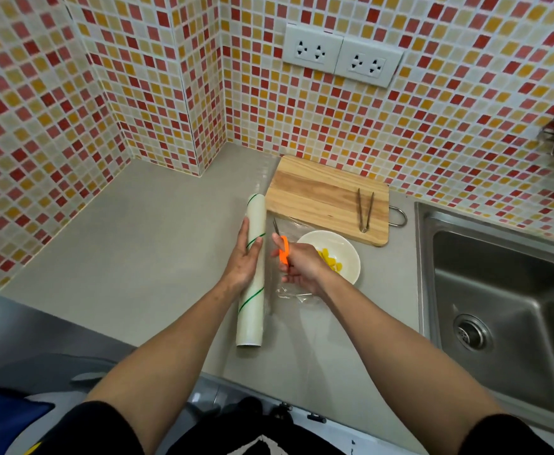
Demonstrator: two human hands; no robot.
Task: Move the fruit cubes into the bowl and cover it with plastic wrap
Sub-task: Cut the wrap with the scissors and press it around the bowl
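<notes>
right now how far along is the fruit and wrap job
Done: the yellow fruit cubes sit in the white bowl, and the cutting board holds only the tongs.
In hand: the left hand rests on the plastic wrap roll, while the right hand holds orange-handled scissors at the pulled-out film.
Left: cutting the sheet free and sealing it around the bowl's rim.
</notes>
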